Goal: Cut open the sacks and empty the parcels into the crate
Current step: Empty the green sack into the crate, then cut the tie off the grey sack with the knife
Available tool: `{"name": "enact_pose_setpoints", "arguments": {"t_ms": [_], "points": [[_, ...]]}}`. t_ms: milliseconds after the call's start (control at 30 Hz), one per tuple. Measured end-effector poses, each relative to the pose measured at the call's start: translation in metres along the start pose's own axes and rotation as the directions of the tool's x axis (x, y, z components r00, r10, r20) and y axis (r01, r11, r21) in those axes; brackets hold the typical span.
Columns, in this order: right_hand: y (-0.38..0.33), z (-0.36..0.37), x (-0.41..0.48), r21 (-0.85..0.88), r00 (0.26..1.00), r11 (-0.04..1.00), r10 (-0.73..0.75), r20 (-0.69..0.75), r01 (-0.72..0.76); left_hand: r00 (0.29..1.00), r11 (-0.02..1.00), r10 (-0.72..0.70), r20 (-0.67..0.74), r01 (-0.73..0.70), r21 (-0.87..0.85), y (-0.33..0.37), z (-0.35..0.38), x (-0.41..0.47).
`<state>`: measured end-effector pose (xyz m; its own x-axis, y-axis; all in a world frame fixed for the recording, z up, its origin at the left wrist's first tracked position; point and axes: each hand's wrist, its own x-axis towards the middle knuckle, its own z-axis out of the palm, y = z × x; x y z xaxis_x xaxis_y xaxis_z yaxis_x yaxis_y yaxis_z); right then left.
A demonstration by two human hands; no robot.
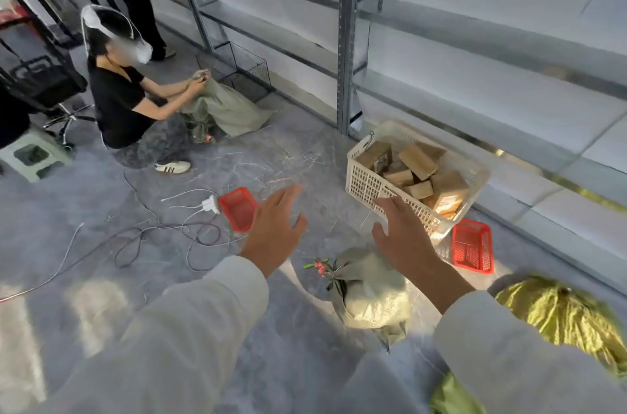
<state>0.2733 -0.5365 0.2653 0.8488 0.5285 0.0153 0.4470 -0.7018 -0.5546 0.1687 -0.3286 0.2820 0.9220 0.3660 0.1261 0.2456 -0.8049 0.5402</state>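
On the far left, a crouching person (129, 108) worked at a grey-green sack (230, 108). Your left hand (274, 230) hung over the floor, fingers spread, holding nothing, beside a red basket (237, 208). Below and between your hands lay a tied sack (369, 295). Your right hand (403, 240) was equally released, near the white crate (366, 183) of brown parcels (419, 161).
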Motion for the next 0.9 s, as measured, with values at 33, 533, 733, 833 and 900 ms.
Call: {"name": "enact_pose_setpoints", "arguments": {"t_ms": [33, 533, 733, 833, 900], "points": [[0.0, 0.006, 0.011, -0.014, 1.0, 1.0, 0.016, 0.007, -0.016, 1.0, 1.0, 0.02, 0.015, -0.02, -0.012, -0.008, 0.003, 0.011], [0.009, 0.104, 0.194, -0.02, 0.969, 0.975, 0.221, 0.107, -0.22, 0.977, 0.998, 0.046, 0.211, -0.056, 0.042, -0.117, 0.051, 0.188], [0.041, 0.165, 0.233, -0.097, 0.912, 0.921, 0.387, 0.132, -0.377, 0.896, 0.981, 0.178, 0.407, -0.196, 0.002, -0.172, 0.137, 0.243], [0.068, 0.222, 0.249, -0.125, 0.867, 0.877, 0.479, 0.141, -0.464, 0.853, 0.971, 0.226, 0.471, -0.238, -0.034, -0.222, 0.198, 0.269], [0.077, 0.265, 0.25, -0.051, 0.813, 0.83, 0.555, 0.176, -0.556, 0.842, 0.974, 0.207, 0.499, -0.227, -0.022, -0.26, 0.233, 0.276]]}}
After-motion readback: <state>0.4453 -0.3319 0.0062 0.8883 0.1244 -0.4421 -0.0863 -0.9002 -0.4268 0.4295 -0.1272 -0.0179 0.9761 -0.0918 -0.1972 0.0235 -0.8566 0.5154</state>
